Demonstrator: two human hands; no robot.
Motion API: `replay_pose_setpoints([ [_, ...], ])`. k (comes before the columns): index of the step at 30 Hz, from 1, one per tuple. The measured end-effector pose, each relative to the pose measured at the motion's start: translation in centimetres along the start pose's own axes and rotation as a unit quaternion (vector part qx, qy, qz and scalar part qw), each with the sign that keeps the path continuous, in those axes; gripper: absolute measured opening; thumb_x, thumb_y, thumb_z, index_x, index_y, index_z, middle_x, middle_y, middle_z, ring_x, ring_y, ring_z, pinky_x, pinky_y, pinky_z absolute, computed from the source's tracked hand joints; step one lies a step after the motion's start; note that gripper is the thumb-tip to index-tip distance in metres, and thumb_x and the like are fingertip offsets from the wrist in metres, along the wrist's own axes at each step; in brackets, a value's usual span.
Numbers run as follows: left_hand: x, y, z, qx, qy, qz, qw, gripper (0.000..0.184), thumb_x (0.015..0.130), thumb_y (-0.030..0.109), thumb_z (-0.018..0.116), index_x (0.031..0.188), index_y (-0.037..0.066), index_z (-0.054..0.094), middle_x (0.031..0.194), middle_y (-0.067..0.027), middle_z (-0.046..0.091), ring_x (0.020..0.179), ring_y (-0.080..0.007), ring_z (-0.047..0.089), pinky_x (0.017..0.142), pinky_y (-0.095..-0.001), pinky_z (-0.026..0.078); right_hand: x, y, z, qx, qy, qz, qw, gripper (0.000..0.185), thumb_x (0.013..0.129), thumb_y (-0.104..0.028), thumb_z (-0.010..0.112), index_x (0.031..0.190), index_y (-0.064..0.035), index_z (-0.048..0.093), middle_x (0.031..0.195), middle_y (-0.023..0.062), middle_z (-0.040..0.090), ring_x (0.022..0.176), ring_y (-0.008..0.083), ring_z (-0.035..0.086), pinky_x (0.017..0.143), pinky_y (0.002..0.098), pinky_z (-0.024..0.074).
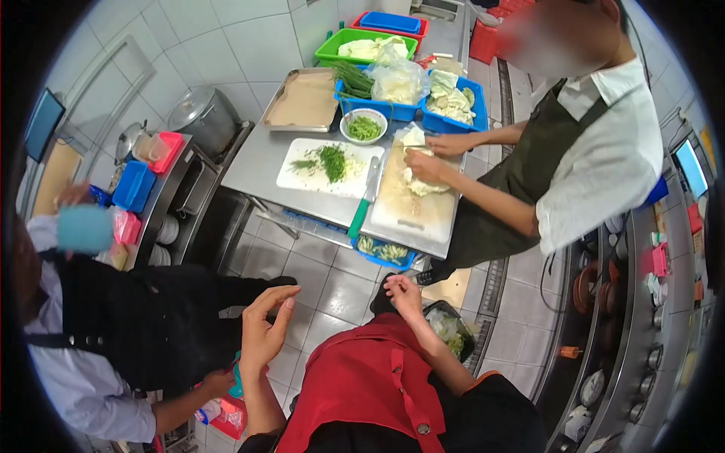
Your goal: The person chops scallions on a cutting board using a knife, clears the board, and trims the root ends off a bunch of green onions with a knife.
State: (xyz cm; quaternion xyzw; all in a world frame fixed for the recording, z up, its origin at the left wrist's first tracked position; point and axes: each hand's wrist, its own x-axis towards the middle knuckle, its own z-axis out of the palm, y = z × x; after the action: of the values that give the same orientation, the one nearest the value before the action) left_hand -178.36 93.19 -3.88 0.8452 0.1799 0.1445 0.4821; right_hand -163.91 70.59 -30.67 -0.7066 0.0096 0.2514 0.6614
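My left hand is raised in front of the red apron, fingers stretched out and holding nothing. To its right, my right hand hovers before the table's front edge, fingers loosely bent and apart, with nothing seen in them. Nearest beyond it on the steel table lies a knife with a green handle, between two cutting boards. Chopped green herbs rest on the white board. A co-worker's hands hold pale cabbage on the other board.
A bowl of cut greens, a metal tray, and blue bins of vegetables stand farther back. The co-worker is at the right; another person stands close at left. A bin sits on the floor.
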Motion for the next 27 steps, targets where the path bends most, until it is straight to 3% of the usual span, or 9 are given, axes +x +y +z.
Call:
replay_pose_setpoints([
  [8,10.6,0.4,5.9,0.017,-0.028,0.03,0.999,0.022,0.093,0.01,0.059,0.111,0.001,0.069,0.105,-0.0117,0.069,0.091,-0.0187,0.066,0.082,-0.0297,0.051,11.1,-7.6,-5.2,-0.044,0.021,-0.112,0.993,0.015,0.095,-0.014,0.057,0.104,-0.0039,0.064,0.088,0.0063,0.071,0.073,0.0123,0.063,0.071,0.0273,0.0504],
  [12,13.4,-1.4,7.0,-0.001,-0.067,-0.056,0.996,0.025,0.093,0.011,0.06,0.116,0.001,0.066,0.11,-0.0151,0.069,0.098,-0.0222,0.067,0.085,-0.0321,0.052,13.1,-11.6,-5.1,-0.081,0.0,-0.092,0.992,0.017,0.094,-0.016,0.06,0.104,-0.0036,0.065,0.088,0.0067,0.071,0.073,0.0121,0.063,0.069,0.0277,0.05],
  [13,14.0,-2.5,7.2,0.002,-0.066,-0.056,0.996,0.025,0.093,0.011,0.06,0.116,0.001,0.066,0.11,-0.0151,0.069,0.098,-0.0222,0.067,0.085,-0.0321,0.052,14.2,-10.8,-5.6,-0.092,-0.057,-0.077,0.991,0.03,0.093,-0.02,0.062,0.118,-0.0037,0.061,0.093,0.0079,0.071,0.073,0.013,0.064,0.069,0.0277,0.0498],
  [14,14.5,-3.8,7.3,0.039,-0.087,-0.089,0.991,0.028,0.093,0.013,0.06,0.119,0.002,0.065,0.112,-0.0164,0.068,0.101,-0.024,0.067,0.086,-0.0337,0.052,14.4,-12.2,-5.6,-0.09,-0.055,-0.078,0.991,0.03,0.093,-0.02,0.062,0.118,-0.0037,0.061,0.093,0.0079,0.071,0.073,0.013,0.064,0.069,0.0277,0.0498],
  [17,15.7,-7.8,7.7,0.129,-0.132,-0.103,0.977,0.035,0.093,0.021,0.062,0.123,0.003,0.062,0.115,-0.0178,0.067,0.106,-0.0284,0.065,0.087,-0.0367,0.052,14.9,-18.1,-6.1,-0.096,-0.339,0.117,0.928,0.071,0.091,-0.025,0.065,0.148,-0.0032,0.03,0.106,0.0119,0.069,0.078,0.0159,0.067,0.07,0.029,0.0524],
  [19,16.7,-7.9,8.2,0.18,-0.153,-0.088,0.968,0.038,0.093,0.027,0.062,0.124,0.005,0.062,0.117,-0.0179,0.066,0.107,-0.0312,0.065,0.086,-0.0382,0.051,16.8,-21.2,-6.2,0.052,-0.294,0.029,0.954,0.07,0.092,-0.02,0.063,0.15,-0.0032,0.027,0.108,0.0127,0.069,0.08,0.0171,0.067,0.071,0.0293,0.0535],
  [21,17.3,-7.1,8.4,0.121,-0.156,-0.136,0.971,0.039,0.093,0.026,0.062,0.126,0.005,0.061,0.119,-0.018,0.066,0.109,-0.031,0.064,0.088,-0.0391,0.051,19.7,-24.5,-5.3,0.139,-0.046,-0.117,0.982,0.059,0.093,-0.013,0.06,0.145,-0.002,0.035,0.105,0.0118,0.069,0.079,0.0159,0.066,0.07,0.0272,0.053],
  [24,18.1,-6.7,8.2,0.102,-0.142,-0.135,0.975,0.04,0.093,0.026,0.062,0.126,0.004,0.06,0.12,-0.0182,0.065,0.111,-0.0316,0.063,0.088,-0.0394,0.051,24.0,-25.2,-6.8,0.071,0.062,-0.228,0.969,0.043,0.093,-0.008,0.057,0.134,-0.0002,0.047,0.101,0.0107,0.069,0.077,0.0134,0.064,0.066,0.0245,0.0514],
  [27,18.7,-8.0,7.2,0.094,-0.133,-0.144,0.976,0.04,0.093,0.025,0.063,0.126,0.004,0.06,0.12,-0.0189,0.065,0.111,-0.0316,0.063,0.09,-0.0403,0.05,22.9,-24.2,-5.5,0.098,-0.03,-0.139,0.985,0.03,0.093,-0.009,0.058,0.122,0.0003,0.056,0.094,0.0089,0.069,0.075,0.0099,0.061,0.063,0.024,0.0502],
])
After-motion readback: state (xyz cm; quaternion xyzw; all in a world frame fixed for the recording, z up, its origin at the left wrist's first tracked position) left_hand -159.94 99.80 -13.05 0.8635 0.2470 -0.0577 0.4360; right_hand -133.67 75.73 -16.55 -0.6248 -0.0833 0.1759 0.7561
